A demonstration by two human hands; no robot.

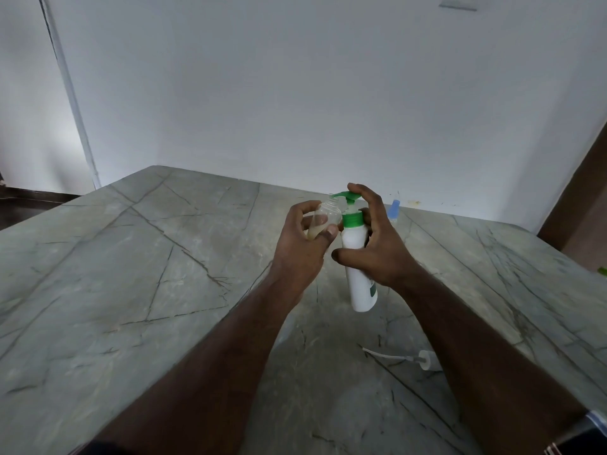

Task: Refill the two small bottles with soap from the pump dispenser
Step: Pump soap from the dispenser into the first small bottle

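A white pump dispenser (360,284) with a green collar and green pump head stands on the grey stone table (138,277). My right hand (374,244) grips its upper body, forefinger resting on the pump head. My left hand (302,247) holds a small clear bottle (326,215) tilted, its open neck just under the green nozzle; pale soap lies in its lower end. A second small bottle with a blue cap (394,210) stands behind my right hand, mostly hidden.
A white spray cap with a long dip tube (423,357) lies on the table near my right forearm. A white wall rises right behind the table's far edge. A small green bit (601,270) sits at the right edge.
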